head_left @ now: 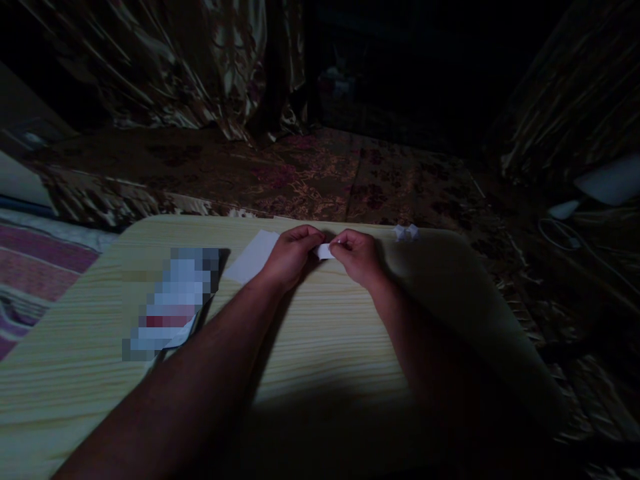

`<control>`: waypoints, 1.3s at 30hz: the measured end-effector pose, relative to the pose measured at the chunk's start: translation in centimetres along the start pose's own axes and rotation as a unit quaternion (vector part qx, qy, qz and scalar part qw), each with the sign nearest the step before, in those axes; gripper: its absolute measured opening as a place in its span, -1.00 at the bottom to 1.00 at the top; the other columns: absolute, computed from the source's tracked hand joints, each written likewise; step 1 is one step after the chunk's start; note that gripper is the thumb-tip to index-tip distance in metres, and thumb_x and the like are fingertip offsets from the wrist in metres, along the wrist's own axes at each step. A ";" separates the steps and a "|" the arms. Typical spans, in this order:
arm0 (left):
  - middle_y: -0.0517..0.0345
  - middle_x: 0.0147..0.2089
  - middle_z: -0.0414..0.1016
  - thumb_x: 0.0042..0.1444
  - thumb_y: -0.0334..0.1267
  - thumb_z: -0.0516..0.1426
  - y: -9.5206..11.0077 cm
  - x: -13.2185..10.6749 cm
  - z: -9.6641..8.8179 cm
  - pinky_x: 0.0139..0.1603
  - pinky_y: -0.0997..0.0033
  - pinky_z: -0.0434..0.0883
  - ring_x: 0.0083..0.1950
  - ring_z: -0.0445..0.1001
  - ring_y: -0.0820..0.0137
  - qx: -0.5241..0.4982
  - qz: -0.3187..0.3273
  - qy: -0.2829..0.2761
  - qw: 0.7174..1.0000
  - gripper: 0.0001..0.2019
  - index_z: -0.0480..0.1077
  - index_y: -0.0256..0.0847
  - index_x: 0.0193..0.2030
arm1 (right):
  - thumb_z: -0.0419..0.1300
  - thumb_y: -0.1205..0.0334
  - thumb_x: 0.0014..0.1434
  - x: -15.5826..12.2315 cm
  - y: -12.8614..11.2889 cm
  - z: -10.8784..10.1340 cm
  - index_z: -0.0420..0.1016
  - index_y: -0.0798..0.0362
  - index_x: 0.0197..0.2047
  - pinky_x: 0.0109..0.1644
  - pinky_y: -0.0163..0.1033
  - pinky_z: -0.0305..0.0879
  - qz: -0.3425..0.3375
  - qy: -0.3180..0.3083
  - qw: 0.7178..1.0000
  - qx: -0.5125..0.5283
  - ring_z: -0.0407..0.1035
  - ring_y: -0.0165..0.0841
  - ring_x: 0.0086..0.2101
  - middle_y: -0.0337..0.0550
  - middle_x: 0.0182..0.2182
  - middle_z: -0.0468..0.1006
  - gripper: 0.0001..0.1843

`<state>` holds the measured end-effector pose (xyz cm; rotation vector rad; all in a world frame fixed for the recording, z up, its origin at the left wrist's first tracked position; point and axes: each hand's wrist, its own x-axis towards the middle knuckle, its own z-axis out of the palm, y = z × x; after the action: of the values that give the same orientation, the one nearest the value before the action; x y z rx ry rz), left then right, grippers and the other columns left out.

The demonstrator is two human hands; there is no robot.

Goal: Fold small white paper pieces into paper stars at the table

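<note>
Between my two hands is a small strip of white paper (326, 251), pinched at both ends just above the far part of the table. My left hand (295, 252) is closed on its left end, and my right hand (359, 252) grips its right end between thumb and fingers. Flat on the table beside my left hand lies a larger white paper sheet (253, 256), partly hidden by that hand. To the right, near the far edge, sit two small folded white paper pieces (406, 232); their exact shape is hard to make out in the dim light.
A pixelated phone-like object (175, 300) lies left of my left forearm on the pale wooden table (330, 333). Behind the table runs a ledge with patterned cloth (320, 173) under hanging curtains (200, 67). A white lamp-like object (610, 181) and a cable (560, 237) are at the right.
</note>
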<state>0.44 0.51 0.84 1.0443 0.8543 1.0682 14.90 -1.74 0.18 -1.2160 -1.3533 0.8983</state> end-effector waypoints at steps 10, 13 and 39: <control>0.20 -0.61 0.32 -0.10 -0.30 0.25 1.2 -0.2 -0.9 -0.63 0.56 0.12 -0.60 0.26 0.55 0.053 -0.083 -0.087 0.991 -0.88 0.41 -0.28 -0.49 | 0.26 0.24 -0.10 0.4 0.3 -0.8 0.45 0.10 -0.48 -0.44 -0.35 0.21 0.045 -0.046 0.993 0.095 0.30 -0.47 -0.53 -0.30 -0.58 0.44 -0.89; 0.19 -0.61 0.34 -0.10 -0.30 0.26 1.4 -0.4 -0.9 -0.66 0.58 0.07 -0.62 0.26 0.56 0.052 -0.092 -0.099 0.989 -0.88 0.41 -0.29 -0.47 | 0.26 0.23 -0.09 0.4 0.3 -0.9 0.46 0.10 -0.48 -0.45 -0.36 0.20 0.042 -0.058 0.993 0.097 0.29 -0.47 -0.54 -0.30 -0.59 0.44 -0.89; 0.12 -0.64 0.40 -0.09 -0.27 0.27 1.5 -0.5 -0.9 -0.65 0.56 0.14 -0.64 0.28 0.54 0.099 -0.082 -0.110 0.986 -0.83 0.42 -0.29 -0.56 | 0.26 0.19 -0.09 0.4 0.3 -1.0 0.45 0.10 -0.51 -0.46 -0.35 0.19 0.042 -0.061 0.995 0.069 0.26 -0.48 -0.56 -0.30 -0.61 0.42 -0.86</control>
<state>-0.91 0.40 2.05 1.2120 0.8628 0.7257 15.95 -1.42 0.15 -1.1339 -1.3203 1.1237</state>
